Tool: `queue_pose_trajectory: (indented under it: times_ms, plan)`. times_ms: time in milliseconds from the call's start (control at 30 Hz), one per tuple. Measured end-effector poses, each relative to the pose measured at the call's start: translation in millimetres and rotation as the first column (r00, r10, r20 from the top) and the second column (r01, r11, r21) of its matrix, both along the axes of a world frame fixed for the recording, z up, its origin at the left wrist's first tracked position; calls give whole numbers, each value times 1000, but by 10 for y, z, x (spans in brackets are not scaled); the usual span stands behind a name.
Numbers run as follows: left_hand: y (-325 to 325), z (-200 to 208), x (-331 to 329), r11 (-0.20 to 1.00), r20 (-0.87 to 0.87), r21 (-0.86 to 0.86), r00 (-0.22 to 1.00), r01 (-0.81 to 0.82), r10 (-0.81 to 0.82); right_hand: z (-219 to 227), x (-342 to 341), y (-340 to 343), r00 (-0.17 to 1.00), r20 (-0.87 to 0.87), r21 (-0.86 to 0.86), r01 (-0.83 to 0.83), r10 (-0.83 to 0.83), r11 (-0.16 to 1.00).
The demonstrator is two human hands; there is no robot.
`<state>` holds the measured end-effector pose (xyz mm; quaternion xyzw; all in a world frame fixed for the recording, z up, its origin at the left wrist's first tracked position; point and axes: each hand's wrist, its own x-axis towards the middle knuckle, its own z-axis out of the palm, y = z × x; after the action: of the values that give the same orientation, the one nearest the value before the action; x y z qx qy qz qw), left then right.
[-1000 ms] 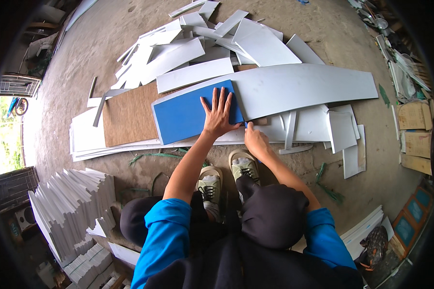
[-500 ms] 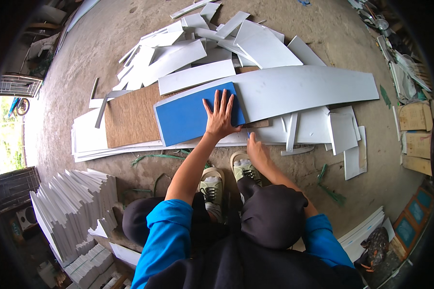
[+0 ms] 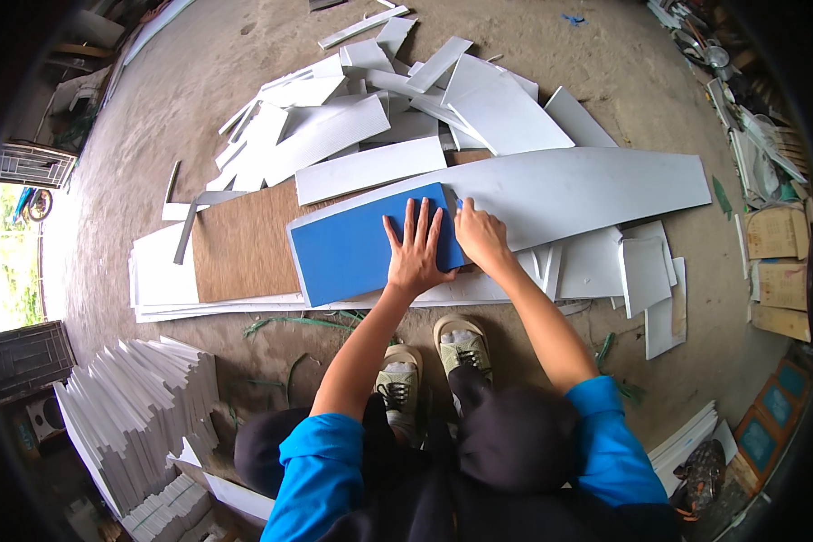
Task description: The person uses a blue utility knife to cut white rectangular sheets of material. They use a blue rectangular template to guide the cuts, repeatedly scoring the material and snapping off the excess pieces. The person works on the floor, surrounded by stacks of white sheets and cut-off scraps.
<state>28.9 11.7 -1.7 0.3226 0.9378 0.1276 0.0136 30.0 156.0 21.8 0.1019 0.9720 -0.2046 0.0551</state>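
My left hand [image 3: 415,253] lies flat with spread fingers on the right part of a blue rectangular board [image 3: 348,244], pressing it down. Under the blue board is a long white panel [image 3: 587,190] that runs out to the right. My right hand [image 3: 482,233] is closed around a small blue tool [image 3: 460,204], mostly hidden in the fingers, just beside the blue board's right end and over the white panel. A brown wood-grain board [image 3: 244,239] lies underneath on the left.
Beyond the panel is a heap of white offcuts [image 3: 334,135]. White strips stand stacked [image 3: 135,406] at the near left. Green strapping scraps [image 3: 303,321] lie on the floor by my shoes [image 3: 462,348]. Cardboard boxes [image 3: 777,232] line the right side.
My right hand has moved away from me, from the panel's near edge up along the blue board's right end. My left hand stays on the board. The view has tilted slightly.
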Motion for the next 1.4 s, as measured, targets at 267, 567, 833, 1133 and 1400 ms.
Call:
queue_pose_trajectory:
  times_ms: [267,567,833,1133,1400]
  plan:
    - [-23,9,-26,1000,26,-2,1000,-7,7,-116,-301,-115,1000,14,-18,-20,20,1000]
    - [-34,-2,-33,999,29,-35,1000,2,-1,-116,-443,-88,993,77,-43,-87,90,995]
    - [-5,33,-12,997,41,-74,999,3,0,92,-561,-111,918,395,-218,46,45,975]
    - [-2,2,7,1000,25,-6,1000,-19,19,-71,243,-71,927,363,-323,29,96,946]
    - [-10,-53,25,1000,-45,12,999,-15,16,-120,723,-138,947,321,-196,47,19,979]
